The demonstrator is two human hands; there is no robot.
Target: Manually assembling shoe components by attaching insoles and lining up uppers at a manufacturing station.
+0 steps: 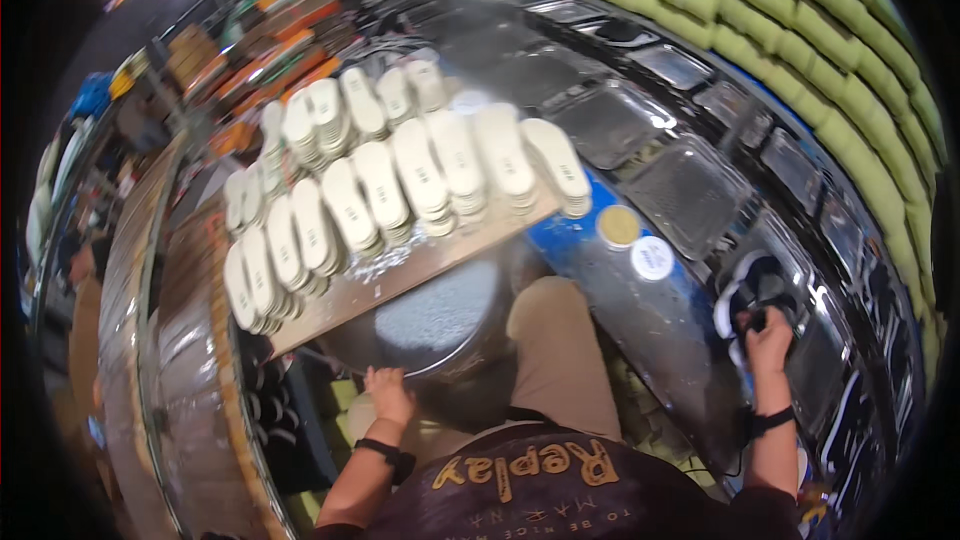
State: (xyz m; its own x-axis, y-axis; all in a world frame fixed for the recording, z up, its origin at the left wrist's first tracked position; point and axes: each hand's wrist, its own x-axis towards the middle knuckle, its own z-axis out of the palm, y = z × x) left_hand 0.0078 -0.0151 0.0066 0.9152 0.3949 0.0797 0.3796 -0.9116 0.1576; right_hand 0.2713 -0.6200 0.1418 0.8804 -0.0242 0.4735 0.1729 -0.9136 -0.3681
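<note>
At the right, my right hand [768, 342] is closed on a dark shoe with a white sole [742, 298], held over the metal trays; its fingers partly cover the shoe. My left hand [392, 398] is beside the near rim of a round metal tub [478, 328] with pale grey stuff inside. Its fingers look stretched out with nothing in them. Beyond the tub, a wooden board [350, 308] carries many stacks of off-white insoles [415, 165] in rows. Small white scraps [385, 260] lie along the board's near edge.
A yellow-topped round tin [618, 227] and a white round lid [653, 258] sit on the blue bench [590, 255]. Shiny metal trays [683, 190] line the right. Behind them rise stacked green bundles [790, 30]. A long brown bench [185, 360] runs along the left.
</note>
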